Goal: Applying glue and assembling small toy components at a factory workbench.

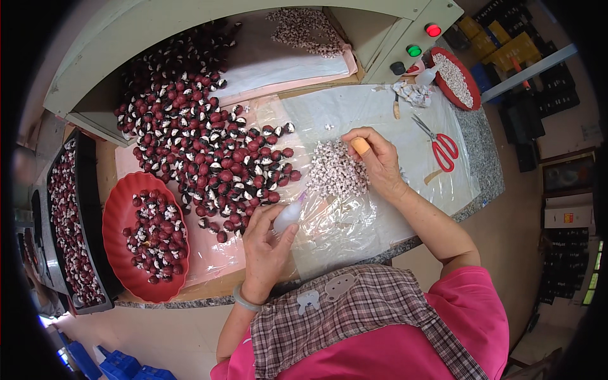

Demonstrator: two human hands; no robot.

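Note:
In my left hand (259,252) is a small translucent squeeze bottle (289,217), its purple nozzle pointing up and to the right. My right hand (381,164) is over the right edge of a pile of small pale pinkish-white pieces (332,170). An orange cover (360,146) wraps one of its fingers. Those fingers are drawn together, and anything between them is too small or hidden to make out. A large heap of round maroon, black and white pieces (221,158) spreads just left of the pale pile, up to my left hand.
A red scalloped tray (114,253) of maroon pieces stands left, beside a black tray (101,278). Red-handled scissors (444,152) and crumpled tissue (413,94) lie right on plastic sheeting (354,228). Behind stands a cream cabinet (380,57); a red bowl (472,85) sits far right.

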